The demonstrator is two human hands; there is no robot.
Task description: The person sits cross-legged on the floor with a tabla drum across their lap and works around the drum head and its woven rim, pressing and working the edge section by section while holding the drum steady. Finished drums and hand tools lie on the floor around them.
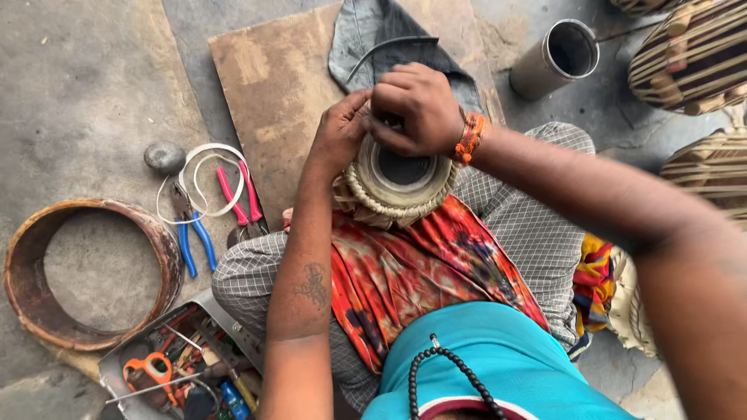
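Observation:
A small drum [401,183] with a pale skin, a black round patch and a braided rim rests on a red patterned cloth [420,268] across my lap. My left hand [340,132] grips the drum's far left rim, fingers curled over the edge. My right hand [416,107], an orange thread band on its wrist, presses down on the far edge of the drum head, fingers bent; whether it holds anything underneath is hidden.
A brown board [272,85] with a grey cloth [373,35] lies ahead. To the left lie blue-handled pliers [191,233], pink-handled pliers [241,194], white cord [204,163], a stone [164,156], a rusty ring [89,272] and an open toolbox [179,369]. A metal tube [556,58] and striped drums [692,54] sit at right.

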